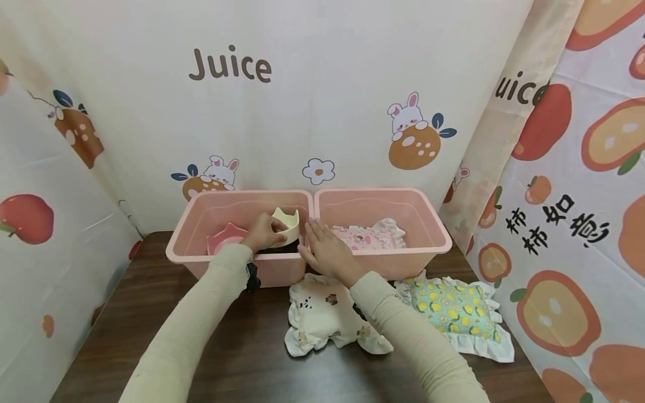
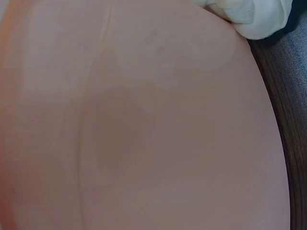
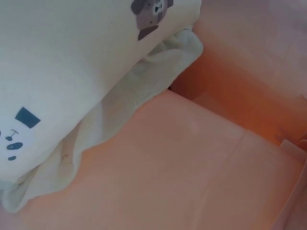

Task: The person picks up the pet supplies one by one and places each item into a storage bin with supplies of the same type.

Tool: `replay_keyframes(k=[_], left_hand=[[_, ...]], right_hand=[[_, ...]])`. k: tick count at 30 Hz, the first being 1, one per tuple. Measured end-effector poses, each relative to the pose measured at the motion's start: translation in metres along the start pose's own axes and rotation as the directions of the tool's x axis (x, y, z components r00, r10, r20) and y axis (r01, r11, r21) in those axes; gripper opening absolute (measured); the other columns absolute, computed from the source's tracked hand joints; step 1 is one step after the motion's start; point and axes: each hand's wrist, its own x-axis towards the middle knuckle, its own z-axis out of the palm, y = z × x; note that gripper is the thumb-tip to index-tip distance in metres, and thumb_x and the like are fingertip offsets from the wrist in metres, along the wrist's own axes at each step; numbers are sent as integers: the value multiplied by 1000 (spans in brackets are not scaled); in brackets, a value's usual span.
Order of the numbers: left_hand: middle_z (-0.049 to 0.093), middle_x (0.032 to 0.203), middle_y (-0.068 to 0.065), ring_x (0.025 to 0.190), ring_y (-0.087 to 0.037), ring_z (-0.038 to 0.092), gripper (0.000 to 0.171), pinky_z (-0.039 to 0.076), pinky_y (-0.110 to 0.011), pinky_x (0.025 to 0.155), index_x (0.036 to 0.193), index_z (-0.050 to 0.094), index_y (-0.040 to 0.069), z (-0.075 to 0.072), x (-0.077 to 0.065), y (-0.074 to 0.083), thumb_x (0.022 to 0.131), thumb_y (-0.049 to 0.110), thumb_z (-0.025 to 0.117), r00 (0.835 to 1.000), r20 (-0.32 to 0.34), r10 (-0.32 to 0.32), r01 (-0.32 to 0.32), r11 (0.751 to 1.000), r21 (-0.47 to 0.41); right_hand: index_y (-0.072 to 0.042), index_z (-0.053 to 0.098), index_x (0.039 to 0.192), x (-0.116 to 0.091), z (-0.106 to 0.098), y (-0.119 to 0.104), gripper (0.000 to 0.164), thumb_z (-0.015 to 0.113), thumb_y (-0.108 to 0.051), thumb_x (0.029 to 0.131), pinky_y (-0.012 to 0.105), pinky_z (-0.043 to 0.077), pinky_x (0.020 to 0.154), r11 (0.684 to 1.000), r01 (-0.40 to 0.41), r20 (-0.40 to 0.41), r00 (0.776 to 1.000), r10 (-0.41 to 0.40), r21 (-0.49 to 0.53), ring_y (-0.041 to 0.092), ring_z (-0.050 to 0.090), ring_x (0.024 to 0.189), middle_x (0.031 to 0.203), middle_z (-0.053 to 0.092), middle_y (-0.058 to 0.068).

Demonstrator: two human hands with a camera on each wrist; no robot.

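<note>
Filling most of the background, a cloth (image 1: 327, 123) printed with bunnies, fruit and the word "Juice" is hung behind and along both sides of a dark wood table (image 1: 252, 358). Two pink tubs are parked side by side at the back: a left bin (image 1: 282, 271) and a right bin (image 1: 398, 265), rims pretty much touching. Long pale sleeves (image 1: 191, 330) are worn on both arms. In front of the tubs, a cream pillow (image 1: 322, 316) with little animal faces is laid on the table, partly covered by the right arm, and a lemon pillow (image 1: 453, 308) with a white frill is set off to the right. A frilly pink pillow (image 1: 368, 239) is tucked inside the right bin. The right hand (image 1: 327, 246) is laid over the inner rims where the bins meet, fingers straight and close together, nothing gripped. The left hand (image 1: 264, 232) is dipped into the left bin, a pale yellow cup (image 1: 288, 225) with a zigzag rim pinched between thumb and fingers. So the cup is held inside that bin, near its right end, over something black (image 1: 279, 247) that can't be made out. A pink cup (image 1: 221, 239) is seen to the left of that hand.
</note>
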Motion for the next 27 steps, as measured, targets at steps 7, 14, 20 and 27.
replay_keyframes(k=[7, 14, 20, 27], left_hand=[[73, 83, -17, 76, -25, 66, 18, 52, -35, 73, 87, 74, -7, 1, 0, -1, 70, -2, 77, 999, 17, 32, -32, 999, 31], [73, 83, -15, 76, -22, 61, 16, 51, -34, 72, 87, 75, -5, 3, 2, -2, 72, -1, 79, 997, 49, -52, 50, 998, 37], [73, 84, -14, 76, -21, 61, 16, 52, -32, 70, 87, 75, -4, 6, 4, -6, 72, 1, 80, 995, 63, -81, 78, 995, 62], [72, 82, -14, 71, -19, 61, 15, 51, -27, 62, 84, 75, -5, 7, 6, -5, 71, 0, 80, 993, 76, -90, 87, 995, 39]], right_hand=[[2, 24, 150, -1, 2, 2, 68, 27, -46, 103, 39, 18, 118, 1000, 20, -17, 1000, -20, -2, 29, 16, 146, 158, 20, 16], [2, 24, 150, -1, 2, 2, 67, 28, -46, 103, 38, 20, 117, 1000, 20, -27, 999, -20, -6, 29, 16, 146, 157, 21, 17], [2, 24, 150, -1, 3, 1, 67, 28, -45, 103, 38, 19, 117, 1000, 16, -19, 1000, -16, -6, 28, 15, 146, 157, 21, 17], [0, 22, 151, -1, 3, 1, 68, 26, -47, 103, 38, 19, 117, 1000, -3, -9, 1000, 3, -12, 27, 13, 147, 159, 17, 14]])
